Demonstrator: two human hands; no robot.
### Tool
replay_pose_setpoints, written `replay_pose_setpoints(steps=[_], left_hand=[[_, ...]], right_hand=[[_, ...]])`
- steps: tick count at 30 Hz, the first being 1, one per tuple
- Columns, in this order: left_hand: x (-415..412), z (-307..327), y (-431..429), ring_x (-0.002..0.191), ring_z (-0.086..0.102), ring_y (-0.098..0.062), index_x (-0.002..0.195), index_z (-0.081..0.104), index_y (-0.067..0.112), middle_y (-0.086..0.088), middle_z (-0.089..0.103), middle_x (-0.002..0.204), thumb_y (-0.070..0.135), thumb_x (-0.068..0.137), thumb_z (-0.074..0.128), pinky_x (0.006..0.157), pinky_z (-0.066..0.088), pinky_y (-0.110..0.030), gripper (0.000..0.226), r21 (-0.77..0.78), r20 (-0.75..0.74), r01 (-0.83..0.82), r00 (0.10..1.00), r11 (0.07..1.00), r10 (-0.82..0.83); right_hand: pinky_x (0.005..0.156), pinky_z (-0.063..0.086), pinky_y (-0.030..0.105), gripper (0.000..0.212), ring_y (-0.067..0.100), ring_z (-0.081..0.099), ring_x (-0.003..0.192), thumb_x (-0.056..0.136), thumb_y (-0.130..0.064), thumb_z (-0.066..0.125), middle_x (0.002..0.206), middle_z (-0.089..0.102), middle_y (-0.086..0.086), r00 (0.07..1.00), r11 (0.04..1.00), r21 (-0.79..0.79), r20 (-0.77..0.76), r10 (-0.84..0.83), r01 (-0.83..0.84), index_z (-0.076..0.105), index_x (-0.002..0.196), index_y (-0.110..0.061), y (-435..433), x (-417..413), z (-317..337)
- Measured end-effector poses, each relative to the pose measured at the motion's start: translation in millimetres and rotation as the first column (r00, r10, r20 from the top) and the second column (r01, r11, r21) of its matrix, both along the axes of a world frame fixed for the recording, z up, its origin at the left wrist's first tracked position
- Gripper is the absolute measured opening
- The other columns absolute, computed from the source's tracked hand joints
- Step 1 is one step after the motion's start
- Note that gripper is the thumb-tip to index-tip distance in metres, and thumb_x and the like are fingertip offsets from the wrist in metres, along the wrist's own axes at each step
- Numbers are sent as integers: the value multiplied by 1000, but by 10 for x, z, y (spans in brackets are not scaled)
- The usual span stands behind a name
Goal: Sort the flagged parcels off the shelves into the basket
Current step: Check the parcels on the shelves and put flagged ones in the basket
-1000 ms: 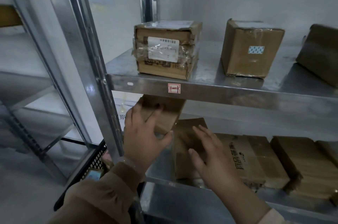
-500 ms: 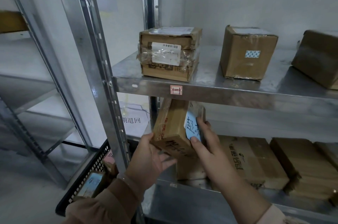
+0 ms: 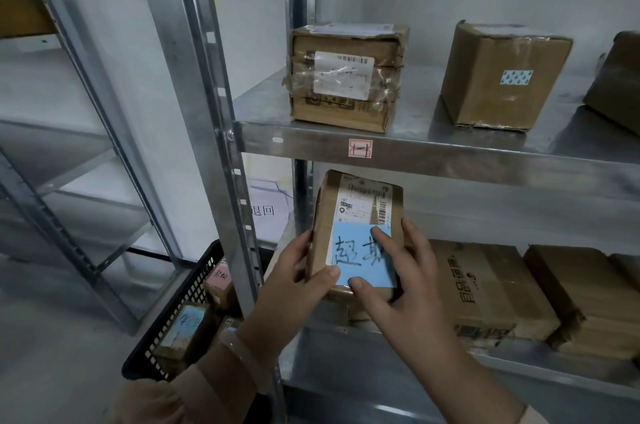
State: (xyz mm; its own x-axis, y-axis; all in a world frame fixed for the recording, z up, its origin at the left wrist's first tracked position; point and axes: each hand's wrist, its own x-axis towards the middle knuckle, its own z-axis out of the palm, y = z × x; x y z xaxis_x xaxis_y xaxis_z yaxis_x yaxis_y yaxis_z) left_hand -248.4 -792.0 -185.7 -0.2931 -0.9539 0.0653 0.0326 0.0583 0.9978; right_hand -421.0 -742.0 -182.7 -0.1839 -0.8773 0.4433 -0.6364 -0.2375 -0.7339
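Note:
I hold a small cardboard parcel (image 3: 356, 215) upright in front of the lower shelf, its face toward me. It carries a white shipping label and a blue sticky note (image 3: 358, 259) with handwritten characters. My left hand (image 3: 298, 280) grips its left edge with the thumb on the note's lower corner. My right hand (image 3: 401, 280) grips the right edge, fingers lying over the note. The black mesh basket (image 3: 180, 302) stands on the floor at lower left, behind the shelf post, with several noted parcels inside.
On the upper shelf (image 3: 450, 143) stand a taped box (image 3: 346, 77), a brown box with a small patterned sticker (image 3: 502, 77) and a third box at the right edge. Flat parcels (image 3: 485, 288) lie on the lower shelf. A steel post (image 3: 221, 146) separates me from the basket.
Both hands lifted the parcel off the lower shelf and turned it, so its labelled face and blue note now face me. The view has moved closer.

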Motion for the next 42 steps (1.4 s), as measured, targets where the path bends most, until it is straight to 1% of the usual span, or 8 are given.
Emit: replay_pose_setpoints(steps=[6,11,18,20,24,31,37,42], left_hand=[[263,-193,80,124,54,-6,134,32,65,16,47,140,41,82,61,97,51,-32,64,-128,101,40,995,991,-27],[619,-321,171,138,33,0,139,31,59,23,31,147,48,92,49,106,41,-22,51,-239,259,226,952,945,-162],[1372,-678,405,129,28,19,132,35,63,41,18,137,39,91,57,96,40,-7,52,-86,276,423,880,902,-387],[1620,-814,432,127,29,20,132,37,61,39,17,136,37,91,60,92,42,-6,53,-31,270,454,862,890,-430],[2132,-1117,448,129,30,16,126,42,63,32,19,140,33,90,65,95,45,-13,53,90,236,412,876,907,-421],[2956,-1775,213,135,35,-1,125,47,61,20,30,146,29,84,66,106,45,-32,55,209,227,201,942,957,-248],[3198,-2424,-387,125,39,7,116,49,68,15,38,140,16,93,63,102,43,-19,59,301,299,38,945,953,-131],[3088,-3027,-918,126,37,-8,125,45,57,12,36,136,17,94,61,106,35,-26,52,360,352,-38,931,932,-98]], right_hand=[[97,48,48,64,16,27,138,73,-58,63,153,11,-17,997,997,-36,-45,-66,65,47,133,-42,167,313,-115],[94,49,50,63,19,28,139,76,-56,69,154,14,-13,988,989,-18,-32,-148,148,49,134,-38,405,665,-297],[88,45,24,64,-8,22,134,71,-50,70,154,21,-7,967,965,64,-43,-251,254,52,130,-35,838,1426,-770],[89,41,22,64,-3,29,132,70,-54,70,153,22,-7,964,959,101,-57,-259,264,52,129,-36,911,1660,-891],[93,49,35,66,12,40,126,70,-69,61,153,17,-14,971,941,241,-25,-237,236,49,129,-43,929,2159,-1141],[113,23,27,73,-1,11,140,71,-77,54,151,-6,-34,1000,871,492,-1,-10,9,23,136,-60,592,2756,-1528],[112,11,18,61,-4,8,142,77,-65,42,152,6,-30,997,817,573,-76,-25,64,24,134,-55,257,2826,-1816],[109,13,18,56,-2,14,141,79,-52,51,150,18,-25,992,780,612,-93,-87,126,34,132,-46,109,2692,-2128]])
